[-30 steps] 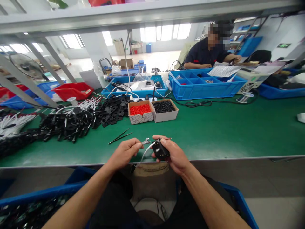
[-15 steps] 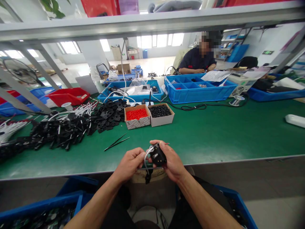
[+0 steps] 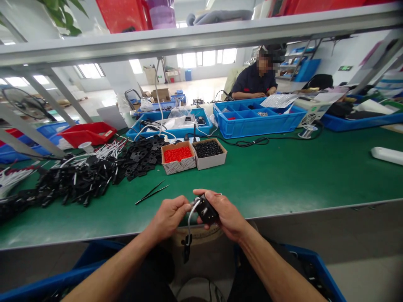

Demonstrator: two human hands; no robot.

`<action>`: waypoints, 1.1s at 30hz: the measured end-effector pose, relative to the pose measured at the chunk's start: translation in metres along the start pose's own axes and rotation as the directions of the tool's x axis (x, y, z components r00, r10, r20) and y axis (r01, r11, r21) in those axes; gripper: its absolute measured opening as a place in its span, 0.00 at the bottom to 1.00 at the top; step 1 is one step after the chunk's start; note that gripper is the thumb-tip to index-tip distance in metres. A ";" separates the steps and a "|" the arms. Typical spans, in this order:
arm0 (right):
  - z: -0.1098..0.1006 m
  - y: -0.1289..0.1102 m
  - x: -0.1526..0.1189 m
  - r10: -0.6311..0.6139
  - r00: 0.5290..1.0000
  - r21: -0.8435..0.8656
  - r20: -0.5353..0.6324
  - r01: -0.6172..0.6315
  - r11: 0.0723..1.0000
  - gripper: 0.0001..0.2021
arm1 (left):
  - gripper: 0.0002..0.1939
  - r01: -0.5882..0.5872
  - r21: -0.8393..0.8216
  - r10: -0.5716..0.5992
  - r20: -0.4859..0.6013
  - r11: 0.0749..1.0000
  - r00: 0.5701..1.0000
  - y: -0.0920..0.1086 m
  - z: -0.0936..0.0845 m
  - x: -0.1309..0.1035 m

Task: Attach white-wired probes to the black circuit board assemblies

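Observation:
My right hand (image 3: 225, 209) is wrapped round a small black plastic housing (image 3: 207, 210) just over the table's front edge. A short red wire end sticks out past its thumb. From the housing's left side a white cable (image 3: 190, 219) loops downward, with a black plastic piece (image 3: 187, 251) hanging at its lower end. Pinched closed beside the cable and against the housing's left edge is my left hand (image 3: 172, 214); what its fingertips hold is too small to make out. Black tweezers (image 3: 152, 194) lie on the table to the left of the hands.
Boxes of red caps (image 3: 178, 159) and black caps (image 3: 210, 153) stand ahead. Black parts with white cables (image 3: 78, 178) are heaped at left. Blue bins (image 3: 261, 121), a solder spool (image 3: 307, 131) and a black cord line the back. A person (image 3: 255, 79) sits beyond.
The view has shifted slightly. The cable and its black end piece now hang lower and farther left, clear of my left fingers, which stay pinched at the housing. My right hand keeps its hold.

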State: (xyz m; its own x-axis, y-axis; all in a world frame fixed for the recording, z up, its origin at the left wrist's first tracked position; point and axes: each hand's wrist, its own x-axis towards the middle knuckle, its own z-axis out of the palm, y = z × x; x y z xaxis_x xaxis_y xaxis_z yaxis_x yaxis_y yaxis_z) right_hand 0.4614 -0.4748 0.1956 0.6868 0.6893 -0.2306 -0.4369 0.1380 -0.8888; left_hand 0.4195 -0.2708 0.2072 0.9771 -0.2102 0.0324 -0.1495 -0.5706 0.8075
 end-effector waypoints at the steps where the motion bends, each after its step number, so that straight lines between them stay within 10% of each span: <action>1: -0.001 0.000 -0.001 0.023 1.000 -0.070 0.006 -0.022 0.997 0.36 | 0.20 -0.157 0.227 0.150 0.050 0.961 0.987 0.000 -0.012 0.005; 4: -0.001 0.000 -0.003 0.082 0.996 -0.298 0.018 -0.073 0.952 0.35 | 0.13 -0.581 0.584 0.421 0.400 0.568 0.814 0.006 -0.045 0.016; 7: -0.001 0.002 -0.004 0.085 0.995 -0.339 0.048 -0.064 0.939 0.34 | 0.13 -0.664 0.629 0.428 0.512 0.405 0.745 0.014 -0.065 0.016; 12: -0.004 0.002 -0.001 0.037 0.999 -0.125 -0.002 -0.037 0.991 0.34 | 0.17 -0.273 0.597 0.206 0.180 0.754 0.962 0.015 -0.058 0.001; 16: -0.003 0.001 0.001 0.006 0.997 0.071 -0.072 -0.001 0.997 0.34 | 0.20 0.104 0.156 -0.114 0.060 0.982 0.992 0.007 -0.026 -0.009; 24: 0.007 0.008 0.005 -0.076 0.990 0.116 -0.122 0.090 0.989 0.35 | 0.22 0.280 -0.445 -0.284 0.059 0.851 0.957 0.011 0.024 -0.013; 33: 0.004 0.010 0.006 -0.128 0.987 0.046 -0.098 0.132 0.990 0.34 | 0.24 0.289 -0.490 -0.301 0.056 0.822 0.952 0.011 0.030 -0.009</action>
State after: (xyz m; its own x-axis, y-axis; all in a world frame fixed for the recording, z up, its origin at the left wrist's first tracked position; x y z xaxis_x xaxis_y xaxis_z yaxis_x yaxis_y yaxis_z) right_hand 0.4591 -0.4667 0.1866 0.7903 0.5934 -0.1528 -0.3682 0.2605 -0.8925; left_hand 0.4042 -0.2987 0.1979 0.9667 -0.0730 -0.2453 0.2335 -0.1410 0.9621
